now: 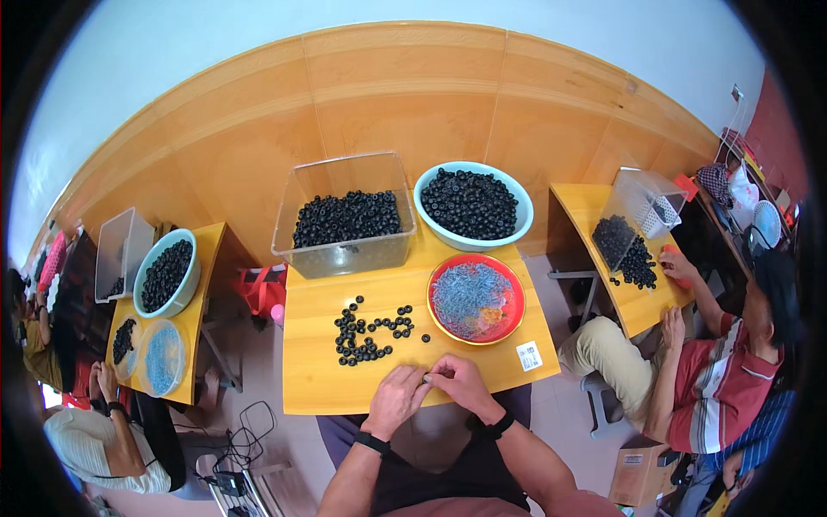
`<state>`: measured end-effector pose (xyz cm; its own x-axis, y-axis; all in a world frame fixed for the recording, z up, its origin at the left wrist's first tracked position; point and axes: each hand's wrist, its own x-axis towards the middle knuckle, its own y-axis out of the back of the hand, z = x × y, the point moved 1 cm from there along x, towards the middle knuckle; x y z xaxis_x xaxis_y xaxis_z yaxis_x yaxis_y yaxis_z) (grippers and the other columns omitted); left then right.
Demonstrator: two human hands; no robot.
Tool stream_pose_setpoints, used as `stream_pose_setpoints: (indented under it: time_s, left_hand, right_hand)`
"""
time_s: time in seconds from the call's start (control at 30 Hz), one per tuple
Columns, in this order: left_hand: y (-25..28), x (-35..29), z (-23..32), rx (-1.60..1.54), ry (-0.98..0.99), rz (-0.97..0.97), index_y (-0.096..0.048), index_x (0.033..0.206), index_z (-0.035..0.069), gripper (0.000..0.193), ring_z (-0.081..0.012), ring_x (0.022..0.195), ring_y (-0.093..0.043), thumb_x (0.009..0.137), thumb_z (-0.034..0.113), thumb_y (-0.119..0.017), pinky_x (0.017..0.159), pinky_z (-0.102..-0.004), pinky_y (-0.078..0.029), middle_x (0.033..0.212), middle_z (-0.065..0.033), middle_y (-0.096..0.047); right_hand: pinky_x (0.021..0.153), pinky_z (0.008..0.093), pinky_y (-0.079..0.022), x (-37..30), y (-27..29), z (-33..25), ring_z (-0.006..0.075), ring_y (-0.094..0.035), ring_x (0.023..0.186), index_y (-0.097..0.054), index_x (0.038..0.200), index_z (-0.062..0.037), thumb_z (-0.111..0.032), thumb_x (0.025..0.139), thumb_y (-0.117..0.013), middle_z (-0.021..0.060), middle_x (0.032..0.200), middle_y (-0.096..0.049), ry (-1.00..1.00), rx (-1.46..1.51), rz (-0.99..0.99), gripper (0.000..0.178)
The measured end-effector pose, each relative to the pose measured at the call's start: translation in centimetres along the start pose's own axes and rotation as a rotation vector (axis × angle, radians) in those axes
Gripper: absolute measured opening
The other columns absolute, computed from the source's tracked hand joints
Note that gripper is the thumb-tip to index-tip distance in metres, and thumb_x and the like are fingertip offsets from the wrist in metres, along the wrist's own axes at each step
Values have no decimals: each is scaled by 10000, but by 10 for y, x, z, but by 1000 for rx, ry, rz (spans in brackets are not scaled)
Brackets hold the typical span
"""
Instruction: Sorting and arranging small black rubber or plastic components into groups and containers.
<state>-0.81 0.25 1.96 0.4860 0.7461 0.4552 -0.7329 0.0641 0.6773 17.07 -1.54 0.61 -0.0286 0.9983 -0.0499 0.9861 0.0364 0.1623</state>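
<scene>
Close together at the front edge of the table, my left hand [398,400] and my right hand [462,383] meet fingertip to fingertip. Both are closed in a pinch around something small, which the fingers mostly hide. Just beyond them lies a loose group of small black wheel-like rings [351,338], with a single black ring [425,339] apart to its right. A red round tray [519,320] with a yellow rim stands beyond my right hand. It holds a heap of thin grey-blue pin-like pieces [469,293] and a few orange-pink bits.
At the back of the yellow table [327,396] stand a clear plastic bin [345,261] and a pale blue basin [479,245], both with black rings. A white label [529,355] sits at the right. People work at tables on the left [198,345] and right [568,207].
</scene>
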Motion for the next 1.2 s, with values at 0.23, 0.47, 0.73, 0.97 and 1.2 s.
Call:
stream_pose_setpoints:
  time_s: [0.23,0.47,0.73,0.97,1.2]
  left_hand:
    - [-1,-5,-3,16,9,-1,-691,1036,-10,232,-325,887,-658,877,150,-746,808,-418,-552,928,-142,-670]
    - [3,3,3,-37,77,-54,-707,1075,8,327,-320,934,-658,854,235,-785,850,-416,-547,965,-140,-679]
    - [1,3,0,-6,35,-7,-722,1025,17,310,-347,962,-668,855,265,-799,865,-432,-553,1005,-159,-684]
    - [7,-8,-3,36,69,-24,-727,1018,28,258,-327,978,-666,883,244,-764,879,-418,-548,1008,-137,-689]
    - [-7,7,5,6,46,3,-719,958,27,187,-324,876,-661,868,180,-776,793,-416,-549,901,-127,-664]
  right_hand:
    - [690,269,-528,-1,-4,3,86,-634,744,-676,929,15,-112,882,-755,48,833,-702,36,6,18,157]
    - [689,241,-537,4,12,-5,86,-670,773,-687,997,-4,-76,901,-747,37,874,-715,13,-27,-16,134]
    - [781,293,-582,73,123,-133,157,-725,880,-718,1121,8,-7,843,-737,90,990,-751,229,-204,323,278]
    - [716,291,-560,-63,67,-265,203,-721,797,-727,1007,-40,-13,794,-769,93,901,-730,829,-743,225,219]
    - [712,275,-564,-144,57,-314,227,-702,786,-703,1062,27,-99,888,-666,180,1150,-720,1115,-318,-233,218]
